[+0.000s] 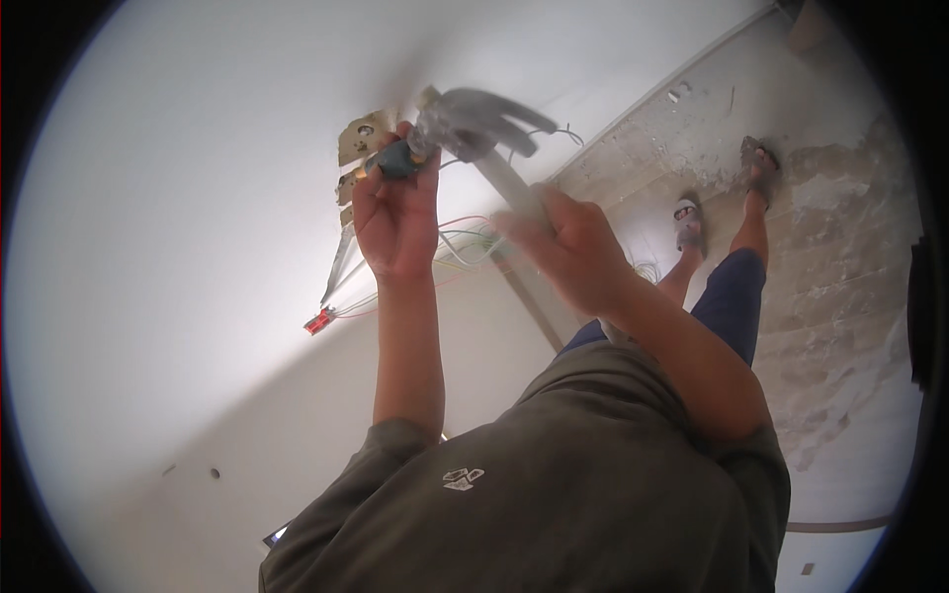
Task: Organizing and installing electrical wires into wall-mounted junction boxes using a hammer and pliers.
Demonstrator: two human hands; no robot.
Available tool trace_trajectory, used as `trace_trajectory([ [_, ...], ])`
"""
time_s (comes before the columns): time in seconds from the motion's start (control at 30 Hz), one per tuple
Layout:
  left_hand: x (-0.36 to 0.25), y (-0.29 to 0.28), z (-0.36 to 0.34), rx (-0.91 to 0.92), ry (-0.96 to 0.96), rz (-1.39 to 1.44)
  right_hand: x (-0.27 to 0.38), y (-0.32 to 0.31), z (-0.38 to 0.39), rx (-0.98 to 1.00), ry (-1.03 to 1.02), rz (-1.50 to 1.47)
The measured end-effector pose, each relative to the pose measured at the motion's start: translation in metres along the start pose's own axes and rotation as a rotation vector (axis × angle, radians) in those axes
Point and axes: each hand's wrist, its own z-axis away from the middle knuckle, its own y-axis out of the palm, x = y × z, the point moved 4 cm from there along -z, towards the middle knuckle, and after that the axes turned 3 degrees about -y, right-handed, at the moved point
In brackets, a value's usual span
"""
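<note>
My left hand [400, 225] is raised to the white wall, its fingers closed around a short tool with a dark green and yellow handle [393, 160]. The handle looks like a screwdriver's or chisel's; its blade cannot be made out. My right hand [585, 252] grips a claw hammer [509, 185] by its pale shaft. The hammer's grey head, blurred by motion, is right at the end of the green handle; whether they touch I cannot tell. Beside my left fingers, a rough cut-out [358, 141] in the wall shows a tan layer.
Loose red, green and white wires [473, 243] hang behind my hands. A red connector [319, 321] sits at the end of some wires, lower left. Below right is a dusty, stained floor [820, 267], where my sandalled feet [689, 225] stand. A small dark hole [215, 473] marks the lower-left surface.
</note>
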Motion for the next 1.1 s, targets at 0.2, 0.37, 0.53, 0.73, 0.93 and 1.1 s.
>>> trace_trajectory([
  [0.2, 0.027, 0.005, 0.010, 0.006, -0.069, -0.012, 0.000, -0.028, 0.007, -0.115, 0.027, -0.050],
  [0.37, 0.019, 0.005, 0.011, -0.030, -0.020, -0.085, 0.002, -0.046, 0.010, -0.141, 0.086, -0.178],
  [0.53, 0.017, 0.005, 0.011, -0.017, -0.044, -0.073, 0.000, -0.050, 0.017, -0.134, 0.084, -0.120],
  [0.73, 0.012, 0.011, 0.011, 0.021, -0.055, 0.041, 0.004, -0.040, 0.028, -0.121, -0.079, -0.039],
  [0.93, 0.010, 0.014, 0.011, 0.042, -0.073, -0.030, 0.000, -0.009, 0.014, -0.049, -0.312, 0.085],
  [1.1, 0.009, 0.010, 0.006, 0.065, -0.008, -0.007, -0.007, -0.007, 0.020, -0.011, -0.115, -0.078],
])
